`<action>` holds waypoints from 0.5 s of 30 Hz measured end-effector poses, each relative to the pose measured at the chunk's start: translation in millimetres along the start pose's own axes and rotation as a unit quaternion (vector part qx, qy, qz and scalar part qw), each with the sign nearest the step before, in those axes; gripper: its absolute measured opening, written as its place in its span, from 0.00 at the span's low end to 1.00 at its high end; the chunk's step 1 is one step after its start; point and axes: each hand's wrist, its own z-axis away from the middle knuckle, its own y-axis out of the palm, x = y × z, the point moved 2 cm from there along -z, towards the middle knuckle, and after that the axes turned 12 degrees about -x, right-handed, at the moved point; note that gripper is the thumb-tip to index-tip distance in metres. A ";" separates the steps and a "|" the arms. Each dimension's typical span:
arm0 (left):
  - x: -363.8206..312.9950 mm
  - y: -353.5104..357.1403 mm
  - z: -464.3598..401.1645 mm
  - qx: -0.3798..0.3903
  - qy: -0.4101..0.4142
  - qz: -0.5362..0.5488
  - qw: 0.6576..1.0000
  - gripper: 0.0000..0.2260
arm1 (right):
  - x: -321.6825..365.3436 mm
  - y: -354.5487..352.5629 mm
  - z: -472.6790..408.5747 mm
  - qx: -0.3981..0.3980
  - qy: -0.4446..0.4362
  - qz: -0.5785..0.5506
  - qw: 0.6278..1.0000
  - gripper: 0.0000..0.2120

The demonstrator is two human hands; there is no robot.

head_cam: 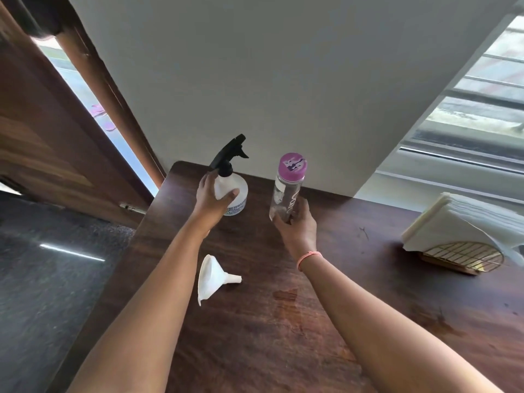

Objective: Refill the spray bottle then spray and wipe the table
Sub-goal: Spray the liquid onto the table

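Dark table (283, 336); left hand (211, 198) grips upright spray bottle (234, 191), nozzle pointing right; right hand (297, 225) grips upright water bottle (286, 191).

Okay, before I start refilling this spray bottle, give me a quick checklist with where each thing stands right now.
1. Spray bottle held steady: ok, the left hand grips its body, upright on the table.
2. Black spray head removed: not ok, it sits on the neck.
3. Clear bottle in hand: ok, the right hand grips its lower part.
4. Purple cap off: not ok, it is on.
5. Funnel in the neck: not ok, it lies on its side on the table.
6. Liquid in the clear bottle: cannot tell.
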 end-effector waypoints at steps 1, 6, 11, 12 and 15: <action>3.8 -8.7 5.4 -0.004 -0.001 -0.011 1.000 0.30 | -1.4 -0.7 0.9 0.000 0.003 0.002 1.000 0.29; 23.2 -47.3 64.1 0.058 -0.044 0.023 0.997 0.26 | -6.8 -10.7 24.0 -0.059 0.074 0.001 0.995 0.39; 37.6 -66.0 107.6 0.128 -0.043 0.036 0.990 0.24 | -10.5 -18.0 64.0 -0.047 0.048 0.033 0.997 0.29; 41.7 -66.7 110.7 0.144 -0.043 0.030 0.988 0.24 | -10.5 -19.0 70.2 -0.043 0.042 0.039 0.997 0.26; 44.1 -63.9 119.9 0.138 -0.019 -0.012 0.990 0.21 | -8.7 -22.2 92.0 -0.023 0.021 0.050 0.998 0.13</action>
